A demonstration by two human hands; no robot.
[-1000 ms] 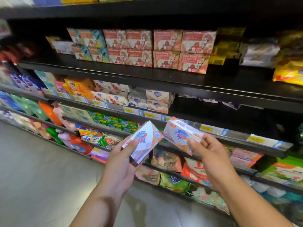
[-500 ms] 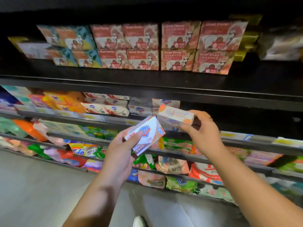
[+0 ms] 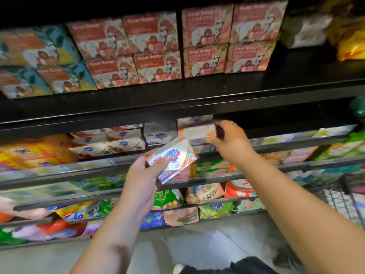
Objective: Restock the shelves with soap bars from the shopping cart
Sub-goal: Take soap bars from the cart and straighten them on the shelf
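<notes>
right hand pinches a soap bar by its end, at the stack on the shelf. best pushed flush and square before letting go. left hand grips a second soap bar just below.

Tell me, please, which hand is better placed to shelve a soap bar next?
Right, probably: the right hand holds its soap box among the stacked boxes on the shelf, while the left hand holds the second box lower, out in front.

Shopping cart cut by right edge, blurred; print on soap box in right hand unreadable.
</notes>
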